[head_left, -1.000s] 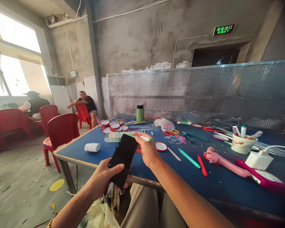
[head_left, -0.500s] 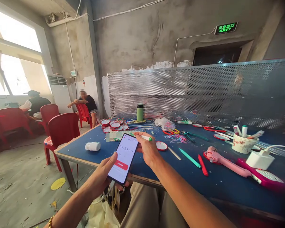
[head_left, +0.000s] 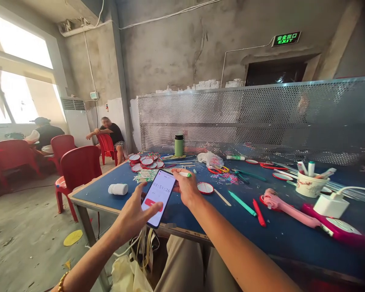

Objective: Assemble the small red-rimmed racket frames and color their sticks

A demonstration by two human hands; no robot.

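Observation:
A smartphone point(head_left: 164, 189) with a running timer on its lit screen is tilted above the table's front edge. My right hand point(head_left: 187, 190) grips its upper right side, and the same fingers keep hold of a white marker with a green cap point(head_left: 185, 174). My left hand point(head_left: 136, 211) is at the phone's left side with thumb and fingers spread. Its thumb lies over the red button on the screen; whether it touches the glass I cannot tell. Left of the phone, a white bottle point(head_left: 118, 189) lies on its side. A bundle of thin printed sticks or strips point(head_left: 144, 175) lies behind the phone.
On the blue table point(head_left: 197, 219) are round red-rimmed discs point(head_left: 146, 161), a green flask point(head_left: 179, 145), pliers point(head_left: 251, 175), teal point(head_left: 242, 202) and red point(head_left: 259, 212) pens, a pink handheld tool point(head_left: 292, 211) and a paper cup point(head_left: 308, 184) of markers. A perforated metal screen point(head_left: 213, 117) stands behind.
My left hand has loosened from the phone's lower edge, and its thumb has moved over the red button. The timer reading has advanced. My right hand still holds phone and marker.

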